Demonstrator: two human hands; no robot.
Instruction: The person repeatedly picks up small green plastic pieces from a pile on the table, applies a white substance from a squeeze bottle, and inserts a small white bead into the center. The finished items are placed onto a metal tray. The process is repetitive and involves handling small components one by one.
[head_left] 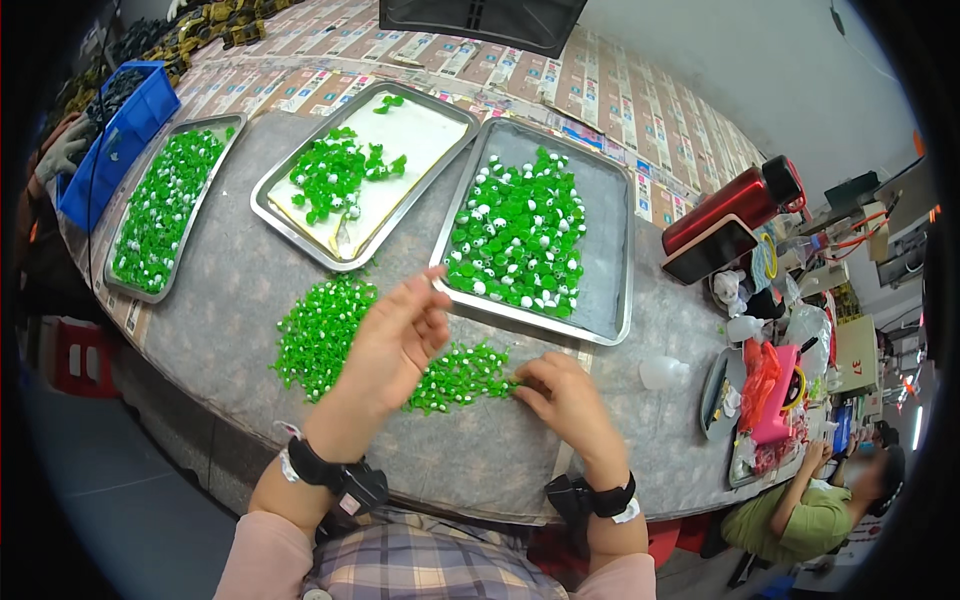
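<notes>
My left hand [393, 340] is raised over the table by the near edge of a metal tray [622, 270]. Its index finger stretches toward the rim, the others loosely bent, and nothing shows between them. In that tray lie many green plastic pieces with white, black-dotted balls [520, 230]. My right hand [568, 400] pinches at a small green plastic piece [514, 384] at the right end of a spread of small green pieces with white tips [460, 375]. A larger heap of these green pieces [318, 335] sits left of my left hand.
A second metal tray [262, 200] holds green pieces on a white sheet. A third tray [152, 296], full, stands left beside a blue crate [120, 150]. To the right are a red flask [730, 205], a white bottle [664, 373] and a pink container [775, 400]. Another person [815, 510] sits far right.
</notes>
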